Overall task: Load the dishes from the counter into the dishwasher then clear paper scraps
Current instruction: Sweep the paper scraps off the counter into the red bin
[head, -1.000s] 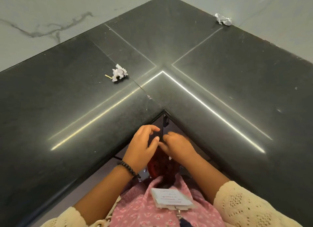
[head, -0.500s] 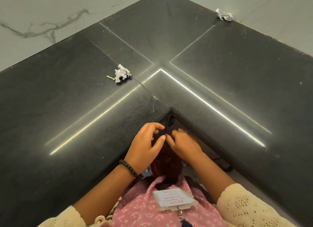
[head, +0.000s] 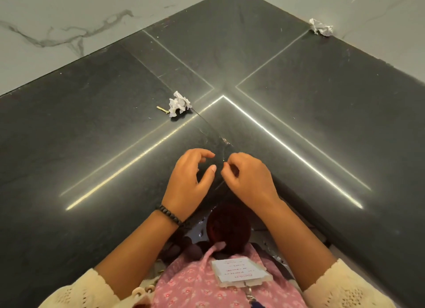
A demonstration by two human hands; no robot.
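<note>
Two crumpled white paper scraps lie on the black corner counter. One scrap sits left of the centre seam with a small yellowish bit beside it. The other scrap lies far back right against the wall. My left hand hovers over the counter's inner corner with loosely curled fingers and holds nothing. My right hand is right beside it, its fingers curled inward with thumb and forefinger tips together; nothing shows between them. No dishes are in view.
Marble-patterned walls border the counter on both far sides. Bright light strips reflect in a V across the surface. Below the inner corner are a dark red rounded thing and a name badge on my pink top.
Both hands have risen from below the counter's inner corner edge and are now over the counter surface. The paper scraps have not moved.
</note>
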